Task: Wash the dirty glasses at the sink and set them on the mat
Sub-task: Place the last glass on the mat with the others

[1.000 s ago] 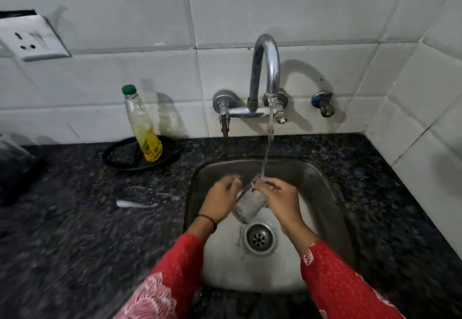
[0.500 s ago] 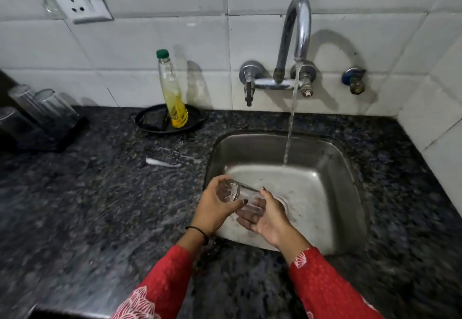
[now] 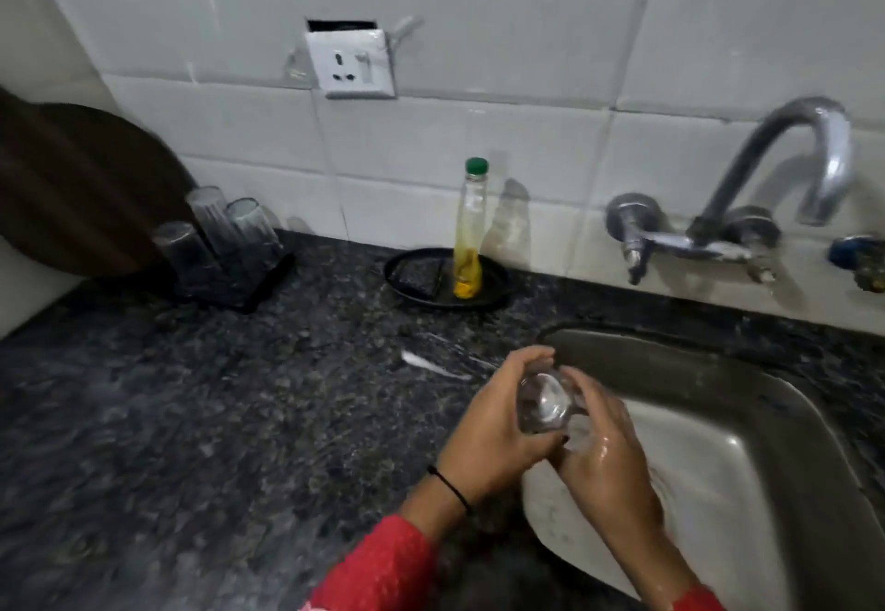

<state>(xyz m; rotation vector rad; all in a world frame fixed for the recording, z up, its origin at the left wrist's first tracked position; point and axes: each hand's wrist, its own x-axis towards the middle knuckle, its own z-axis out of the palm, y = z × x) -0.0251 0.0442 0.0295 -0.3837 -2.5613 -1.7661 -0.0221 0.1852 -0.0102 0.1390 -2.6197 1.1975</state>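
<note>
A clear drinking glass [image 3: 543,405] is held over the left rim of the steel sink [image 3: 709,376], its base turned toward me. My left hand [image 3: 488,433] wraps around it from the left. My right hand [image 3: 608,462], wet, cups it from the right. At the far left of the counter a dark mat [image 3: 249,287] carries three upturned glasses [image 3: 218,230]. No water shows under the tap [image 3: 785,170].
A bottle of yellow liquid [image 3: 469,232] stands on a black dish [image 3: 412,275] against the tiled wall. A wall socket [image 3: 352,62] sits above. A dark round board [image 3: 72,189] leans at the far left. Speckled dark counter [image 3: 215,419] lies between sink and mat.
Both hands brought the glass out from under the running tap to the sink's left rim. The view swung left, showing the mat with glasses. No water stream is visible now.
</note>
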